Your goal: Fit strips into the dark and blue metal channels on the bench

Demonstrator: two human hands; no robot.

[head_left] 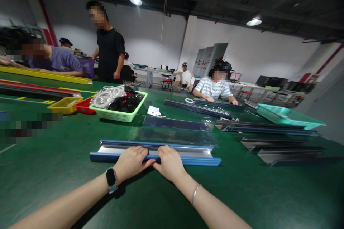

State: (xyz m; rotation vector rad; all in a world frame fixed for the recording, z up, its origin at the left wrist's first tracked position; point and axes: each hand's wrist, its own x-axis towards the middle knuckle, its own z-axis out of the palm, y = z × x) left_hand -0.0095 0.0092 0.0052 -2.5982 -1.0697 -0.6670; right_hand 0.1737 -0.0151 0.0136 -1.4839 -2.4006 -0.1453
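Note:
A long blue channel profile [193,160] lies crosswise on the green table in front of me, its silvery inside facing up. My left hand [133,161] grips its near wall close to the middle, fingers curled over into the channel and thumb on the front side. Right beside it, my right hand [169,161] holds the same wall in the same way, with the two thumbs almost touching. My fingertips are hidden inside the channel, where a small dark thing shows by the left fingers. Just behind the profile lies a clear plastic sheet [172,136].
Beyond the sheet is a dark flat strip [174,123]. A pale green basket [118,115] holds bagged white rings and black parts, beside red [84,105] and yellow trays [66,104]. Several dark profiles [268,127] and a turquoise basket [290,116] are at right. Co-workers [215,86] sit across the table.

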